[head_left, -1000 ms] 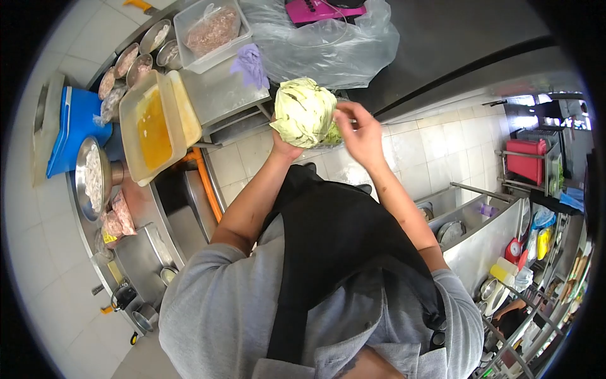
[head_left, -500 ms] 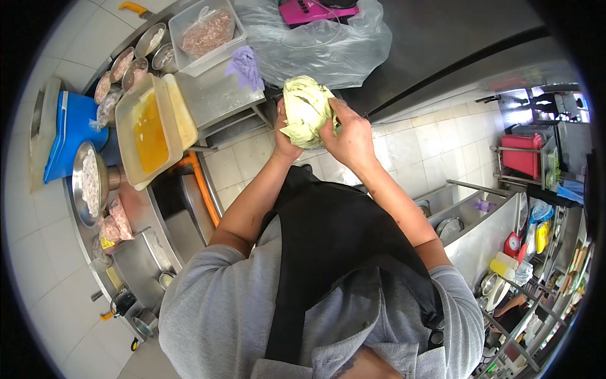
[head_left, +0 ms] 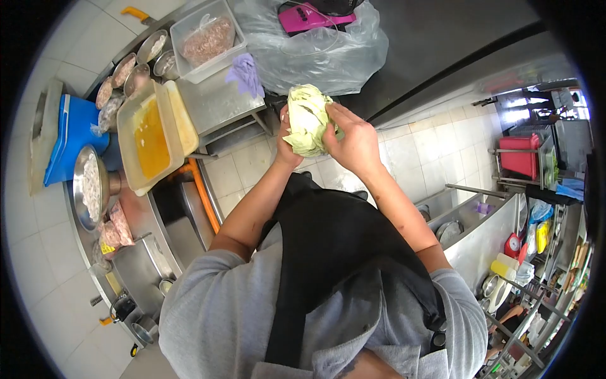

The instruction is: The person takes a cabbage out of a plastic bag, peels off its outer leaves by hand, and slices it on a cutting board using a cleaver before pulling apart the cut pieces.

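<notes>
Both hands hold up a pale green cabbage (head_left: pixel 307 121) with ragged, crinkled outer leaves, over the tiled floor. My left hand (head_left: pixel 286 140) wraps its left side, palm against the leaves; some of its fingers are hidden behind the head. On the right side, the fingers and thumb of my right hand (head_left: pixel 351 136) are bent against the leaves. A clear plastic bag (head_left: pixel 309 60) lies just beyond on a dark surface, with a pink device (head_left: pixel 317 19) on top. Left of the hands, a purple cloth (head_left: pixel 245 74) hangs at the corner of a metal table (head_left: pixel 218 104).
A tub (head_left: pixel 180 60) holds bagged minced meat. Beside it stand several metal bowls (head_left: pixel 136 79) and a tray of yellow liquid (head_left: pixel 150 140). A blue cooler (head_left: pixel 66 142) is at far left. To the right are a metal sink (head_left: pixel 470 218) and a red bin (head_left: pixel 519 156).
The cabbage and both hands have come slightly lower in the view, toward my body. My right hand has shifted a little on the leaves; both hands still hold the cabbage.
</notes>
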The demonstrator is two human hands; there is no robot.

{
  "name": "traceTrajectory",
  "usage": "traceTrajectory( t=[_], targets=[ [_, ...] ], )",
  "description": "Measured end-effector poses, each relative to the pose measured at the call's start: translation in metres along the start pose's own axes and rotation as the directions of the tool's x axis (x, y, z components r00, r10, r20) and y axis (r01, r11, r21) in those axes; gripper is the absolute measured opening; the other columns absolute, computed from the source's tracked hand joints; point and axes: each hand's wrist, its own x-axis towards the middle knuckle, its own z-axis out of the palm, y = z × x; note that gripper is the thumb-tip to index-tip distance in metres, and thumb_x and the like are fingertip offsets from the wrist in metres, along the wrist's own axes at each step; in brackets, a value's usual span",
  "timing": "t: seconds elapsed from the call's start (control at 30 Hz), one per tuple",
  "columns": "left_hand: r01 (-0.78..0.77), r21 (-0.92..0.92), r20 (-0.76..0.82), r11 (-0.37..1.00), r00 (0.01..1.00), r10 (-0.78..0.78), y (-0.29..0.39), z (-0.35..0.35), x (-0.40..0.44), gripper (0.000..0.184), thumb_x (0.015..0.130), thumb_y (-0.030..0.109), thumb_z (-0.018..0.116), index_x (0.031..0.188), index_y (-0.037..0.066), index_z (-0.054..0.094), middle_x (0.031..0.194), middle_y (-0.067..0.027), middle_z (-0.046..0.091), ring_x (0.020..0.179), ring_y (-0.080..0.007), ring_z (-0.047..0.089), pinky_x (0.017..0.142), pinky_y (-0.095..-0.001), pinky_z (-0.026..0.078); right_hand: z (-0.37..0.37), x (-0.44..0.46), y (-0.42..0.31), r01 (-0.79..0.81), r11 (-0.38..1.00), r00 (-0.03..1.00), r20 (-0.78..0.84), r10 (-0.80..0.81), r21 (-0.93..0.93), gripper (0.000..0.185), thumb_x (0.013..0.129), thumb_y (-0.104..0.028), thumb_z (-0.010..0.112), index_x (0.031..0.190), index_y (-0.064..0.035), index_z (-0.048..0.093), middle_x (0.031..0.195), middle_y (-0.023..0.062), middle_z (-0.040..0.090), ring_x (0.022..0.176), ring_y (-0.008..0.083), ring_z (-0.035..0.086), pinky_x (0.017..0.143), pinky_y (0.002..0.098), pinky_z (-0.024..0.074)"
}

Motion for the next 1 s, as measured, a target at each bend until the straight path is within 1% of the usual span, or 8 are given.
traceTrajectory(
  t=[0.23,0.4,0.6,0.67,0.7,0.77,0.93,1.0],
  targets=[
    [-0.030,0.165,0.063,0.986,0.998,0.020,0.006,0.004,-0.004,0.071,0.105,0.055,0.055,0.156,0.012,0.033,0.151,-0.0122,0.050,0.139,-0.0271,0.052,0.116,-0.0434,0.044,-0.005,0.010,0.002,0.057,0.998,0.998,0.018,-0.057,-0.012,0.036,0.085,-0.014,0.071,0.118,0.0000,0.075,0.119,0.0176,0.074,0.106,0.0349,0.072,0.094,0.0412,0.0575],
    [-0.004,0.161,0.034,0.987,0.999,-0.002,0.012,0.011,-0.006,0.077,0.102,0.057,0.060,0.157,0.010,0.032,0.151,-0.0125,0.050,0.139,-0.0271,0.052,0.116,-0.0432,0.044,-0.015,0.022,0.000,0.077,0.997,0.991,0.112,-0.072,-0.033,0.034,0.084,-0.015,0.071,0.115,-0.0002,0.075,0.115,0.0170,0.075,0.104,0.0358,0.072,0.094,0.0414,0.0572],
    [0.102,0.125,0.048,0.987,0.993,-0.108,0.016,0.004,-0.004,0.078,0.100,0.058,0.061,0.157,0.011,0.033,0.153,-0.0128,0.049,0.140,-0.0281,0.052,0.116,-0.0447,0.045,-0.020,0.041,-0.005,-0.102,0.994,0.958,0.273,0.086,0.043,0.035,0.085,-0.013,0.069,0.118,-0.0027,0.073,0.117,0.0163,0.073,0.111,0.0374,0.068,0.099,0.0424,0.0538],
    [0.164,0.082,0.014,0.983,0.986,-0.166,0.015,0.004,-0.005,0.078,0.101,0.059,0.057,0.158,0.011,0.033,0.154,-0.0131,0.048,0.140,-0.0291,0.053,0.116,-0.0458,0.045,-0.012,0.052,0.013,0.254,0.948,0.933,0.210,-0.292,0.193,0.038,0.088,-0.013,0.069,0.125,-0.0050,0.070,0.128,0.0150,0.069,0.119,0.0365,0.064,0.105,0.0429,0.0501],
    [0.260,-0.013,0.041,0.966,0.965,-0.259,0.019,0.009,-0.009,0.077,0.102,0.060,0.054,0.159,0.012,0.034,0.155,-0.0135,0.048,0.140,-0.0303,0.053,0.116,-0.0468,0.046,-0.012,0.058,0.019,0.254,0.948,0.933,0.211,-0.292,0.193,0.038,0.088,-0.013,0.069,0.125,-0.0050,0.070,0.128,0.0150,0.069,0.119,0.0365,0.064,0.105,0.0429,0.0501],
    [0.368,-0.170,0.178,0.914,0.924,-0.338,0.019,0.012,-0.007,0.076,0.103,0.062,0.045,0.161,0.012,0.035,0.157,-0.0140,0.048,0.140,-0.0324,0.054,0.116,-0.0493,0.047,-0.012,0.070,0.028,0.383,0.865,0.792,0.367,-0.488,0.323,0.042,0.089,-0.013,0.071,0.130,-0.0078,0.068,0.134,0.0130,0.066,0.127,0.0341,0.060,0.109,0.0428,0.0463],
    [0.332,-0.011,0.122,0.943,0.937,-0.328,0.017,0.019,-0.007,0.076,0.102,0.058,0.050,0.161,0.013,0.035,0.158,-0.0141,0.047,0.141,-0.0299,0.053,0.116,-0.0491,0.047,-0.015,0.092,0.033,0.223,0.886,0.719,0.545,-0.431,0.406,0.043,0.089,-0.015,0.074,0.131,-0.0097,0.069,0.130,0.0109,0.067,0.122,0.0310,0.061,0.109,0.0417,0.0461],
    [0.389,-0.323,0.193,0.863,0.920,-0.342,0.021,0.026,-0.008,0.059,0.110,0.033,0.051,0.162,0.014,0.029,0.161,-0.0128,0.042,0.142,-0.0295,0.052,0.111,-0.0464,0.052,-0.016,0.097,0.033,0.196,0.892,0.714,0.565,-0.415,0.408,0.041,0.088,-0.015,0.075,0.129,-0.0093,0.070,0.127,0.0104,0.068,0.120,0.0304,0.061,0.107,0.0416,0.0464]
  ],
)
